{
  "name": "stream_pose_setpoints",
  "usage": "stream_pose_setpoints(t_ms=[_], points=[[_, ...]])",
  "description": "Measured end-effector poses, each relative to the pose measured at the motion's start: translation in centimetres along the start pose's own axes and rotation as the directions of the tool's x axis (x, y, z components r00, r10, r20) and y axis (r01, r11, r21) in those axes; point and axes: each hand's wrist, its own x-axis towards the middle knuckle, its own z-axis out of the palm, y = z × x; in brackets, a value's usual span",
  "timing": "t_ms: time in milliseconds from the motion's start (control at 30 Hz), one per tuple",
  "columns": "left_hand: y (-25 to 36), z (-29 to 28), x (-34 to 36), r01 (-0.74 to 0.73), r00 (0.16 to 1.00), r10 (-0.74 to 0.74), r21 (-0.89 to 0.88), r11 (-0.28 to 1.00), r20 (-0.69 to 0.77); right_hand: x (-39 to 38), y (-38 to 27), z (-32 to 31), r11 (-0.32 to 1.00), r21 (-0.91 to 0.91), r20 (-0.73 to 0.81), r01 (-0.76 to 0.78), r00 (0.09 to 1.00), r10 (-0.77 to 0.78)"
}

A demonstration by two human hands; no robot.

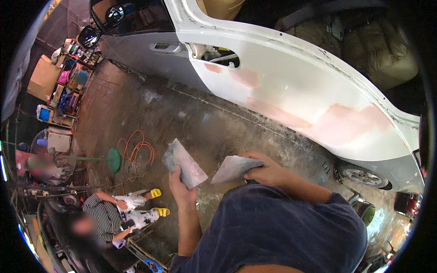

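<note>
My left hand (184, 193) grips a flat greyish board (186, 161) with pink smears on it, held out low in the middle of the view. My right hand (266, 170) is closed on a second flat greyish board (232, 170), tilted, just to the right of the first; the two boards are apart. Beyond them, along the top right, stands the white body panel of a car (287, 91) with several pale pink patches and an oval opening around the handle area. A grey front door with a handle (166, 48) adjoins it.
A person in a striped top (102, 209) and yellow sandals sits at lower left. An orange coiled hose (136, 154) and a round green fan base (114, 159) lie on the stained floor (182, 118). Cluttered shelves (68, 91) stand left; a wheel (364, 176) is at right.
</note>
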Motion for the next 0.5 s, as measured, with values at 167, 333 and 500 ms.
stream_pose_setpoints(t_ms=[167, 333, 500], points=[[-0.8, 7.5, 2.2, 0.052, 0.997, -0.06, 0.134, 0.99, 0.055, 3.4, -1.1, -1.4, 0.704, -0.497, 0.109, 0.508, 0.841, -0.53], [-1.4, 13.0, 4.9, 0.087, 0.957, -0.123, 0.146, 0.985, 0.264, 4.7, -0.8, -0.1, 0.476, -0.768, 0.051, 0.428, 0.783, -0.62], [-1.6, 14.4, 8.8, 0.125, 0.9, -0.213, 0.243, 0.962, 0.38, 4.6, 3.7, -3.0, 0.493, -0.87, -0.246, 0.023, 0.846, -0.473]])
